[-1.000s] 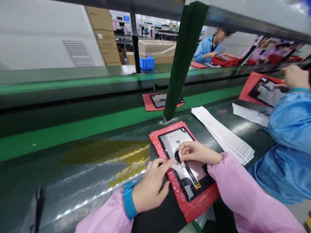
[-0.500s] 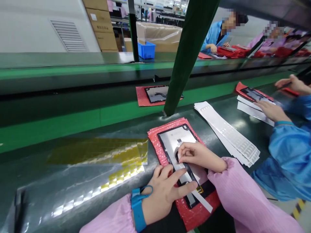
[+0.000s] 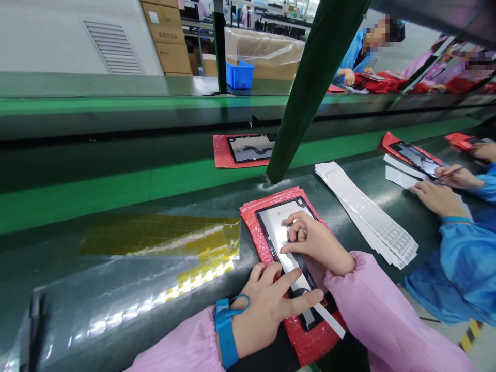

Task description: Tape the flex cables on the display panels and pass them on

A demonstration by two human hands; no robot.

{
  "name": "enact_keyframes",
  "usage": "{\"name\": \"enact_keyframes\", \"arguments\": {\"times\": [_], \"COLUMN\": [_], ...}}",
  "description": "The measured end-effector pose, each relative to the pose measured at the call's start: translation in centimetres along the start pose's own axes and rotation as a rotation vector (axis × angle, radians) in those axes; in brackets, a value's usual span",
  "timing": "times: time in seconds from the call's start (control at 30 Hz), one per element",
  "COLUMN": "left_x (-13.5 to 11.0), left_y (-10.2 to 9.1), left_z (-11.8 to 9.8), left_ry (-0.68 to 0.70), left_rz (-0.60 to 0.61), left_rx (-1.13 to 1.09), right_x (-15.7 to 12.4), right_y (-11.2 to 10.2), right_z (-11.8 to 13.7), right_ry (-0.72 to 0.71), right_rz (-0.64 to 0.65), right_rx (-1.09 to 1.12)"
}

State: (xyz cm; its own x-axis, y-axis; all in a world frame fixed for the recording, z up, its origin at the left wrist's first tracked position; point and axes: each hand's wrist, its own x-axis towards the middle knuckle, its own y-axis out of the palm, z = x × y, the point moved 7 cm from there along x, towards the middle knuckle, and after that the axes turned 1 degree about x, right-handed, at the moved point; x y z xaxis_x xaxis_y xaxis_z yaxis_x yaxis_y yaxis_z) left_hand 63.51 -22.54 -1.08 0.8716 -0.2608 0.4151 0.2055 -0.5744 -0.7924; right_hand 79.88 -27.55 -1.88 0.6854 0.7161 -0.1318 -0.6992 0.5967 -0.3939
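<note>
A flat tablet-like device (image 3: 273,217) with a silvery inner face and black rim lies on red bubble-wrap bags (image 3: 258,235) in front of me. My left hand (image 3: 267,305) rests over its lower left side, fingers spread, index and thumb reaching across the face. A narrow white strip (image 3: 331,321) emerges beneath those fingers and extends past the device's lower edge. Above the silvery face is my right hand (image 3: 310,240), thumb and index apart, the other fingers curled, with nothing visible between them. Beside it runs a black flat cable (image 3: 308,274), partly hidden by my hands.
Yellow tape pieces on a clear sheet (image 3: 163,237) lie left. White label sheets (image 3: 366,212) lie right, near a co-worker's hands (image 3: 442,199). A green slanted post (image 3: 306,108) rises behind the device, partly covering another device on red wrap (image 3: 250,150).
My right thumb and index have parted, and the black cable loop that was at their tips no longer shows there. My left hand keeps its place on the device. The co-worker's hands have come together.
</note>
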Motion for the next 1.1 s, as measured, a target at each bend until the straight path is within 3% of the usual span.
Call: {"name": "enact_keyframes", "arguments": {"times": [0.13, 0.27, 0.37, 0.47, 0.67, 0.87, 1.0, 1.1], "left_x": [-0.5, -3.0, -4.5, -4.1, -1.4, -0.8, -0.6, -1.0], "left_y": [-0.7, -2.2, -1.3, -0.1, 0.4, -0.6, -1.4, -2.2], "left_z": [0.2, 3.0, 4.8, 5.3, 6.0, 5.6, 5.0, 4.4], "left_ry": [-0.103, -0.49, -0.765, -0.907, -0.952, -0.858, -0.792, -0.765], "left_rz": [-0.034, -0.301, -0.347, -0.276, -0.212, -0.204, -0.204, -0.197], "left_rx": [-0.196, -0.547, -0.869, -1.05, -0.897, -0.672, -0.561, -0.542], "right_x": [1.9, 1.4, -0.1, -1.3, -2.0, -3.8, -4.6, -4.8], "right_y": [-2.0, -7.6, -10.2, -10.3, -8.9, -7.4, -7.7, -7.2], "right_z": [0.5, -0.8, -2.3, -3.1, -2.3, 0.8, 1.5, 1.7], "right_ry": [-0.076, 0.034, 0.122, 0.153, 0.132, 0.036, 0.068, 0.064], "right_rz": [-0.178, -0.382, -0.377, -0.312, -0.338, -0.465, -0.531, -0.483], "right_rx": [-0.148, -0.329, -0.414, -0.47, -0.631, -0.862, -0.761, -0.613]}}
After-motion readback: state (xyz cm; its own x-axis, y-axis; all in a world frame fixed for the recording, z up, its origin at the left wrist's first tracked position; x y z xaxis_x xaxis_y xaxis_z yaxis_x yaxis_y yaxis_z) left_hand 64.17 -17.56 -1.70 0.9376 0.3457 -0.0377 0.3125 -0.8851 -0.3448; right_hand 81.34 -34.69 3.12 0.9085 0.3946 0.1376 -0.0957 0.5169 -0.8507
